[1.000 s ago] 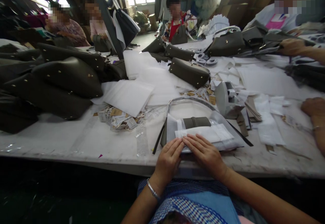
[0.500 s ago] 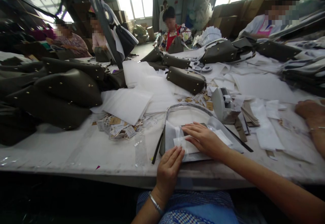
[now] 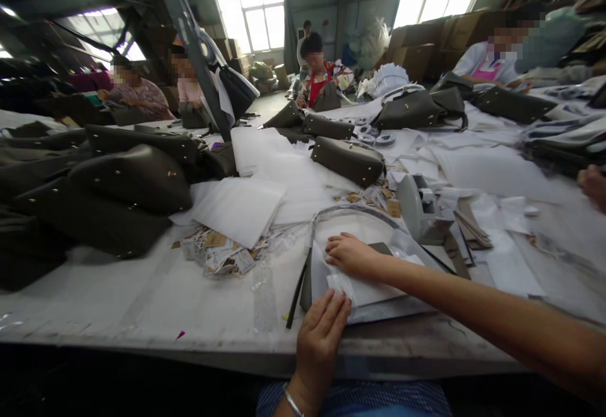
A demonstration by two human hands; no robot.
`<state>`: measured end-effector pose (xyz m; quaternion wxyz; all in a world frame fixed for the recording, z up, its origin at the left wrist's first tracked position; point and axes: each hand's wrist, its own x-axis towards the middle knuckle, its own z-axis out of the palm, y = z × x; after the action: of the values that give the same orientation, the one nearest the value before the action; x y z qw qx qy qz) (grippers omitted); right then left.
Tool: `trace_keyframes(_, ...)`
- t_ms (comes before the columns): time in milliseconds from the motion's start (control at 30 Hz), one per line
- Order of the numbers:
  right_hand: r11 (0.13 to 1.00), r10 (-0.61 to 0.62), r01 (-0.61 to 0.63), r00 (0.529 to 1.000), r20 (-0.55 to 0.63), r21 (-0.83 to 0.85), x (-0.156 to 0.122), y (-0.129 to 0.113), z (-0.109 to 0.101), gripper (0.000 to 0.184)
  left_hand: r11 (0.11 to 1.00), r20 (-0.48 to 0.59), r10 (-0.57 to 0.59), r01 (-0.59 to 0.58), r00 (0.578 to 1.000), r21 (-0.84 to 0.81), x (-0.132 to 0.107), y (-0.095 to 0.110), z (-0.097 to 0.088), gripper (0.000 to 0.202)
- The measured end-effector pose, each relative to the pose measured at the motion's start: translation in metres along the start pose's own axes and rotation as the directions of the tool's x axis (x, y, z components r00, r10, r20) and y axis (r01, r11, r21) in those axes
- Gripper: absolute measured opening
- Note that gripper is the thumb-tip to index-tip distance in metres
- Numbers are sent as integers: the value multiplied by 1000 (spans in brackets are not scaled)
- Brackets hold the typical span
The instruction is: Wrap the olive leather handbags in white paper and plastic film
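Observation:
A dark handbag (image 3: 307,291) lies in front of me under translucent white wrapping (image 3: 379,313), with its covered handle (image 3: 350,209) arching away from me. My left hand (image 3: 322,328) rests on the near left part of the wrapping, fingers stretched out and side by side. Farther up, my right hand (image 3: 353,258) lies palm down on the wrapping, its fingers extended to the left. A white sheet (image 3: 364,291) shows between the two hands. Whatever is under the palms is hidden.
A grey tape dispenser (image 3: 421,209) stands right of the handle. Paper tags (image 3: 222,250) and white foam sheets (image 3: 241,205) lie to the left, near stacked dark bags (image 3: 127,183). Another person's hand (image 3: 594,185) shows at the right edge. Several people sit across the table.
My right hand has slid leftward over the wrapping, its forearm now reaching farther across the bag. My left hand stays at the near left part. The other person's hand at right has moved away.

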<state>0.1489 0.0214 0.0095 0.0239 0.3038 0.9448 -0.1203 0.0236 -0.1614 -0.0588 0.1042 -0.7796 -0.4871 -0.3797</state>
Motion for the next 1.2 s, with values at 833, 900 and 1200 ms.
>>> trace_keyframes(833, 950, -200, 308, 707, -678, 41, -153, -76, 109, 28, 994, 78, -98, 102, 992, -48, 9, 8, -8, 36)
trace_keyframes(900, 945, -161, 312, 698, -698, 94, -155, -78, 107, 27, 994, 75, -99, 103, 992, -40, 9, 9, -7, 35)
trace_keyframes(1200, 914, -179, 370, 732, -658, 163, -183, -85, 111, 28, 992, 72, -125, 125, 990, -3, 11, 12, -5, 32)
